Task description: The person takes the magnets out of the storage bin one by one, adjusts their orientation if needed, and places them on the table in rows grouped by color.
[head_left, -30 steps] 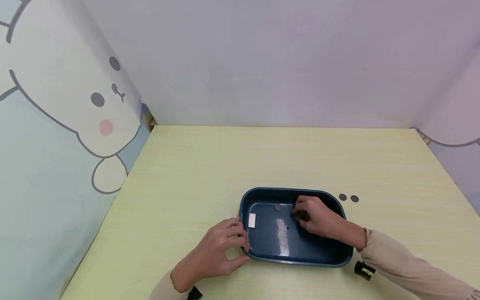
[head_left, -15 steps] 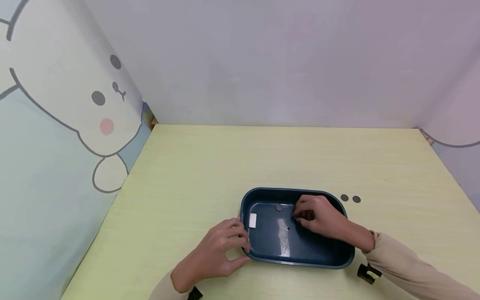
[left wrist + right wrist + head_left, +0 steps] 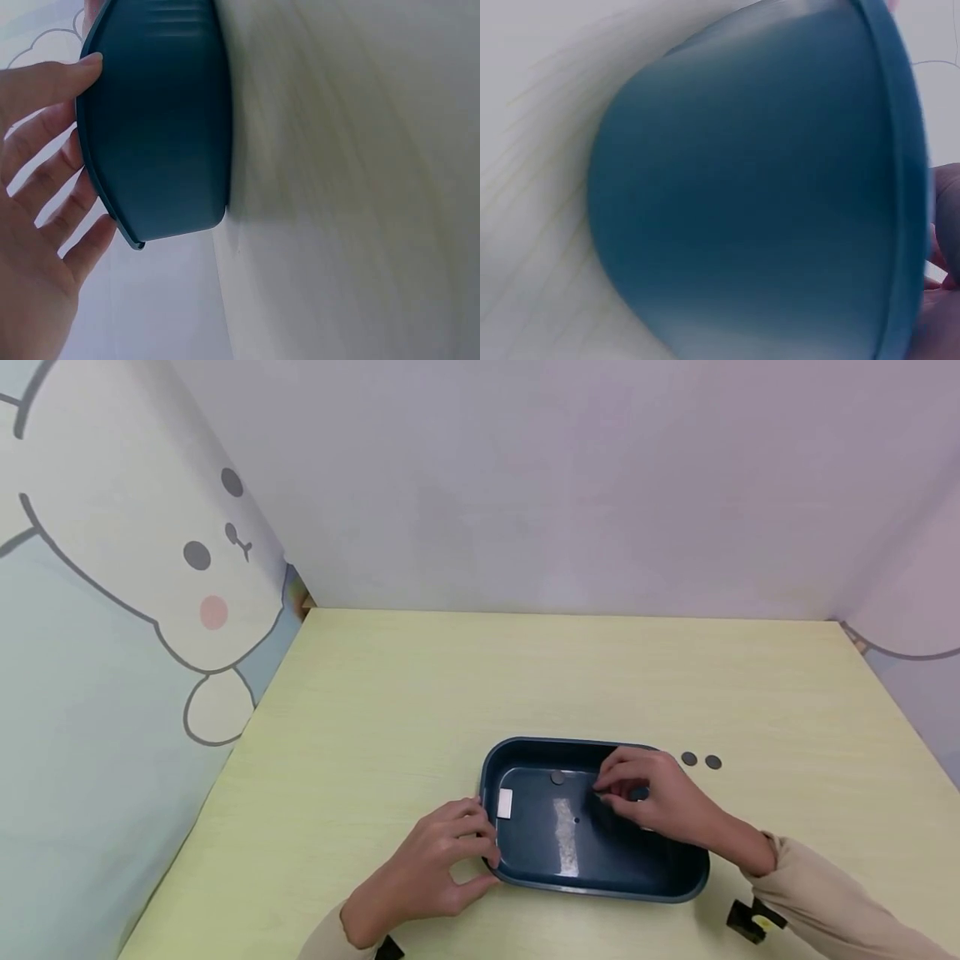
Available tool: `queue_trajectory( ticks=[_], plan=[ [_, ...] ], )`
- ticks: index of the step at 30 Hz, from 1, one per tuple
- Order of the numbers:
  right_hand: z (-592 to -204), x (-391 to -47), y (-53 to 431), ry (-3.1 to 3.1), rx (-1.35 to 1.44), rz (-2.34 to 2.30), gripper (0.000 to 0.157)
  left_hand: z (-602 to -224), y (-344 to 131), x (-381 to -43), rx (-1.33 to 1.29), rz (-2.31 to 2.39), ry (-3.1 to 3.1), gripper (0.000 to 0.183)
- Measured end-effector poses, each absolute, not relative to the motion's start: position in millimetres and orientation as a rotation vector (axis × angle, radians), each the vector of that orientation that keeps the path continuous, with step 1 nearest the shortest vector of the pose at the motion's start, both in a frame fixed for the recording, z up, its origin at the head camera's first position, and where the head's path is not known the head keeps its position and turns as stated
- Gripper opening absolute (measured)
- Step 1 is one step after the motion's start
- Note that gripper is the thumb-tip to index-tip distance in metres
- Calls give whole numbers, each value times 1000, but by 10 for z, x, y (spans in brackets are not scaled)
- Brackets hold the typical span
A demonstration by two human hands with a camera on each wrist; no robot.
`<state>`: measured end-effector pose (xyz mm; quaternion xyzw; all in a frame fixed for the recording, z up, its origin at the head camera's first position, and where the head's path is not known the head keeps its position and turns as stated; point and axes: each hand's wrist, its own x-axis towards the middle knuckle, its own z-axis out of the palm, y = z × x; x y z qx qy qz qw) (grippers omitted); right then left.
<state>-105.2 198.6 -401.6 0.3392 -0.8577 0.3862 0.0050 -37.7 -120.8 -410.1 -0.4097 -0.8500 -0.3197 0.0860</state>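
Note:
A dark blue plastic tray rests on the table in the head view. My left hand grips its left rim, fingers along the edge and thumb at the near corner; the left wrist view shows the same hold. Above the tray's right half, my right hand has thumb and fingertips brought together. At those tips shows a dark sliver, apparently a small grey disc seen on edge and mostly hidden. Inside, a coin-like grey disc lies near the back wall. The right wrist view mostly shows the tray's outer wall.
Two more grey discs lie side by side on the pale wooden table, behind the tray's right corner. A white rectangular piece is at the tray's left end. A pale wall stands behind the table.
My right hand has drawn back to the right and up from the tray's floor, fingertips still together. My left hand, the tray and the loose discs have stayed put.

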Motion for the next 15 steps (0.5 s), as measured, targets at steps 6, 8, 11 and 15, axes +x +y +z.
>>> queue_trajectory(
  ticks=[6, 8, 11, 15],
  plan=[
    [-3947, -1033, 2022, -2646, 1061, 1256, 24, -4109, -1212, -385, -1241, -939, -2489, 14],
    [-3927, -1030, 2031, -2648, 1055, 1257, 26, -4115, -1213, -392, -1250, -935, -2472, 14],
    [-3897, -1020, 2041, -2652, 1047, 1267, 27, -4122, -1213, -391, -1249, -938, -2476, 13],
    [-3852, -998, 2046, -2630, 1051, 1294, 27, -4127, -1213, -378, -1237, -941, -2495, 13]
  ],
)
